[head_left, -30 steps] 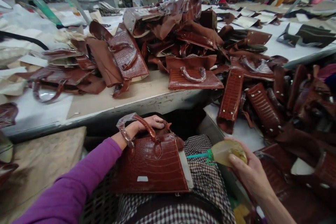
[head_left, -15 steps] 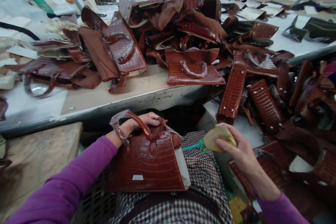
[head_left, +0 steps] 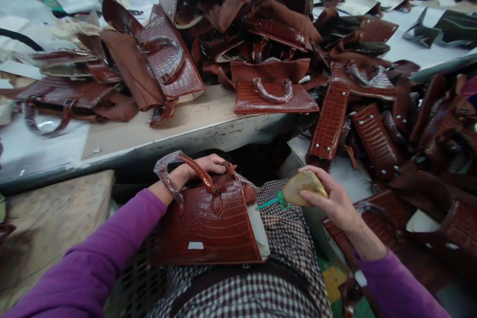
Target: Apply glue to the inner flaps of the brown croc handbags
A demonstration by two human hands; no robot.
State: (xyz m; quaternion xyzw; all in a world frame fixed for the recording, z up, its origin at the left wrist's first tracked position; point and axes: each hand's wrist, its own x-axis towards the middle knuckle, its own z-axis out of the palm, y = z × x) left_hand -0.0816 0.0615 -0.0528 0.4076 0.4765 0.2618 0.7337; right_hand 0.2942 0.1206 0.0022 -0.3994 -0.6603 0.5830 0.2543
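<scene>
A brown crocodile-embossed handbag (head_left: pixel 208 228) sits on the person's lap, over a black-and-white checked apron (head_left: pixel 286 238), its front face turned toward the wearer and its lower edge nearest the body; a small white label (head_left: pixel 196 245) sticks to that face near the bottom; the left hand (head_left: pixel 208 165) reaches beneath the arching handle (head_left: pixel 201 171), which is partly wrapped in clear plastic and crosses over the wrist; the left fingers are curled closed on soft brown material at the bag's top; along the bag's right side a pale panel (head_left: pixel 258 231) shows past the brown face; the right hand (head_left: pixel 331 198), to the right of the bag and apart from it, holds a yellowish squeeze applicator (head_left: pixel 300 188), its fingers pinched narrowly around the soft body; a teal nozzle (head_left: pixel 269 202), bound at its base with green string (head_left: pixel 282 200), points left toward the upper end of the pale panel, though whether the tip touches is impossible to tell; both arms wear purple sleeves (head_left: pixel 89 253); beyond the lap, a tabletop (head_left: pixel 186 124) carries a heap of similar brown bags (head_left: pixel 231 15); one bag with a plastic-wrapped handle (head_left: pixel 276 101) lies at the near edge; more brown bag pieces (head_left: pixel 376 139) crowd the right side, some with metal studs; a worn wooden board (head_left: pixel 55 218) lies at the left.
</scene>
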